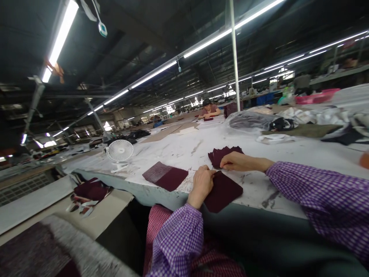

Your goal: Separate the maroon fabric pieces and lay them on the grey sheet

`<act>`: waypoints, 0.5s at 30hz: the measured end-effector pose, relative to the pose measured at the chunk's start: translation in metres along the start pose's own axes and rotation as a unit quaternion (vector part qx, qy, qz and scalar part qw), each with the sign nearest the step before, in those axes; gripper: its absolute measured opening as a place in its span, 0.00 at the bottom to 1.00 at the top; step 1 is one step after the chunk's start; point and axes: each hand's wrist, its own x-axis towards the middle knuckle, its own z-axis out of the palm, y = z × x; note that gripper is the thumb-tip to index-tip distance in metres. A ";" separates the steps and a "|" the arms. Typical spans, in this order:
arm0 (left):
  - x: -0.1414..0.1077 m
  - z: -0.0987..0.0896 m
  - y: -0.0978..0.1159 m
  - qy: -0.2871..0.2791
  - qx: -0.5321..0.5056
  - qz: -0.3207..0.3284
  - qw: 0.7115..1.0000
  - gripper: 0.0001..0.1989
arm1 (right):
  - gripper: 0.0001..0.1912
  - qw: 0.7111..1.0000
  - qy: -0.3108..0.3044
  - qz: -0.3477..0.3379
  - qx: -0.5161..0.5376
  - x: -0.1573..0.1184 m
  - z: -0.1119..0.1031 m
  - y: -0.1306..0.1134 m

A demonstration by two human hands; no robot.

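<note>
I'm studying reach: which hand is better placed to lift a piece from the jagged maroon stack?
Right, most likely: the right hand is at the jagged stack, while the left hand is at the edge of the nearer maroon cloth.

The left hand is low in front of the body, its wrist bent, the fingers pointing forward. The right hand reaches in from the right, its fingers bent downward. Both forearms are in checked purple sleeves.

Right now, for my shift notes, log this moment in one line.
left hand: on dark maroon fabric panel | right hand: at jagged-edged maroon fabric pieces | white fan: on worktable
</note>
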 end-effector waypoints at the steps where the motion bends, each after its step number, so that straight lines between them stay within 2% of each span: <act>1: 0.000 0.000 0.000 -0.002 0.005 0.002 1.000 0.15 | 0.13 1.000 0.007 -0.018 -0.014 0.000 0.001 0.001; 5: 0.000 -0.001 0.001 -0.007 0.018 0.004 1.000 0.15 | 0.12 0.996 0.013 -0.064 -0.062 0.004 0.008 0.004; 15: -0.001 -0.004 0.003 -0.018 0.041 0.006 0.999 0.17 | 0.08 0.985 0.014 -0.086 -0.152 0.009 0.016 0.001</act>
